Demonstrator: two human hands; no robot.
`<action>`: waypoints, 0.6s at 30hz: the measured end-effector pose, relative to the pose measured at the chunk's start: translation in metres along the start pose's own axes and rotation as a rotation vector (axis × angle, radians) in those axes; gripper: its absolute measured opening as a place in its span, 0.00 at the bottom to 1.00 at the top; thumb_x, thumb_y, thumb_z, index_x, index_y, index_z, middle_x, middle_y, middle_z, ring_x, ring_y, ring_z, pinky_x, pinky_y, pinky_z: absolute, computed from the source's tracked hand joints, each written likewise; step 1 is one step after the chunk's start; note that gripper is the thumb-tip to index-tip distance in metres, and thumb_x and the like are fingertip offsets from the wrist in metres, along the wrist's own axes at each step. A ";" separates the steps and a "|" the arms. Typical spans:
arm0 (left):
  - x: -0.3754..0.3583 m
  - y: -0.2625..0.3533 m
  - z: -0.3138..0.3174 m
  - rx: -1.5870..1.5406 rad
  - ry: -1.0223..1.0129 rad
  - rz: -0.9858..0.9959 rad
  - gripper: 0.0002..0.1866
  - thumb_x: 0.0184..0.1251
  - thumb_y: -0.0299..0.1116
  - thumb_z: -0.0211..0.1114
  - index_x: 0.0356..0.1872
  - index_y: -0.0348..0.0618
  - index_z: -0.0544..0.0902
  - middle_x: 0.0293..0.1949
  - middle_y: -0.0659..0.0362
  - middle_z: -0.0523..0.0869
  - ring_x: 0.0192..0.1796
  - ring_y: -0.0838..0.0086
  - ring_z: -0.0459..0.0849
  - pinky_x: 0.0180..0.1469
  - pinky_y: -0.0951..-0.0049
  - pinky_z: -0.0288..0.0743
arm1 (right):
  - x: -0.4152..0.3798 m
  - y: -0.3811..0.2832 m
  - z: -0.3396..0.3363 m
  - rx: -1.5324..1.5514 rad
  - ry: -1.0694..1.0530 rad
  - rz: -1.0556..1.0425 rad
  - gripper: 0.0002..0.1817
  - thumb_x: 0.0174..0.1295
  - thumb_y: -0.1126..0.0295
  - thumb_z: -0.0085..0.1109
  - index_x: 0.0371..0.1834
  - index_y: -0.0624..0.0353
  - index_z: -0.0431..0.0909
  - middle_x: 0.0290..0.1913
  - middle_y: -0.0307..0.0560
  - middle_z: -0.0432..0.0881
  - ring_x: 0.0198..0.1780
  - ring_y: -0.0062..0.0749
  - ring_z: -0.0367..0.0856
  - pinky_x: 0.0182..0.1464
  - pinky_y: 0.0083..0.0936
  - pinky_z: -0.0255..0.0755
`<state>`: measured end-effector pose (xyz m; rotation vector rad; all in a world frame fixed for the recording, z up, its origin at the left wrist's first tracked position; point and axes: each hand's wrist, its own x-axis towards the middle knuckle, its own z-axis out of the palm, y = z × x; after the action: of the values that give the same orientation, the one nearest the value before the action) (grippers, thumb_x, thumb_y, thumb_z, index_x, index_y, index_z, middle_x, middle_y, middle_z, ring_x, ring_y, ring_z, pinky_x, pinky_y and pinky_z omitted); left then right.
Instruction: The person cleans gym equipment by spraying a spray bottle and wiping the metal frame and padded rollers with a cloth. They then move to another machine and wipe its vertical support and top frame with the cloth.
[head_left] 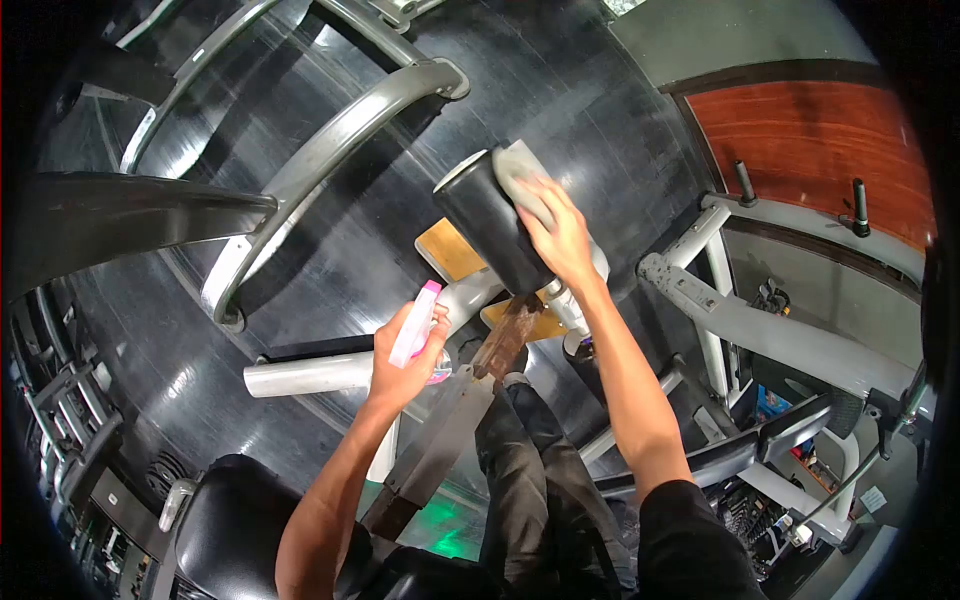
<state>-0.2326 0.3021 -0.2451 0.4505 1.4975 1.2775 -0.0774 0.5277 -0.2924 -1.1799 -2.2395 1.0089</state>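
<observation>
A black cylindrical roller pad with a pale end cap sits on a gym machine in front of me. My right hand presses a light grey cloth against the pad's upper right side. In my left hand, lower and to the left, is a white spray bottle with a pink nozzle, the fingers wrapped round it. The bottle's lower part is mostly hidden by the hand. A yellow-brown footplate shows left of the pad.
A rusty brown and grey metal beam runs between my arms. Curved silver frames stand at the upper left, and a light grey machine frame at the right. A black padded seat is at the lower left.
</observation>
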 end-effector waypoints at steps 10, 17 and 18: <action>-0.002 -0.004 0.006 0.075 0.002 0.023 0.06 0.67 0.24 0.66 0.43 0.37 0.84 0.25 0.64 0.83 0.24 0.87 0.78 0.25 0.79 0.72 | 0.031 0.007 0.011 0.008 0.015 0.156 0.20 0.66 0.64 0.61 0.60 0.57 0.79 0.58 0.56 0.82 0.62 0.51 0.79 0.64 0.36 0.70; -0.001 -0.005 0.004 0.104 0.002 0.011 0.05 0.68 0.25 0.65 0.42 0.38 0.83 0.24 0.63 0.83 0.24 0.87 0.77 0.25 0.78 0.72 | 0.081 0.005 0.037 0.167 -0.049 0.142 0.17 0.69 0.61 0.58 0.58 0.53 0.80 0.49 0.45 0.86 0.55 0.35 0.82 0.58 0.29 0.72; -0.001 -0.007 0.004 0.106 0.000 0.013 0.05 0.68 0.25 0.65 0.42 0.38 0.83 0.24 0.63 0.83 0.24 0.87 0.77 0.25 0.78 0.72 | 0.077 0.001 0.023 0.279 -0.156 0.359 0.17 0.69 0.60 0.59 0.58 0.51 0.81 0.48 0.41 0.86 0.53 0.27 0.80 0.56 0.26 0.71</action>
<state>-0.2267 0.3010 -0.2505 0.5298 1.5692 1.2119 -0.1345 0.5827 -0.3058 -1.4444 -1.9481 1.5449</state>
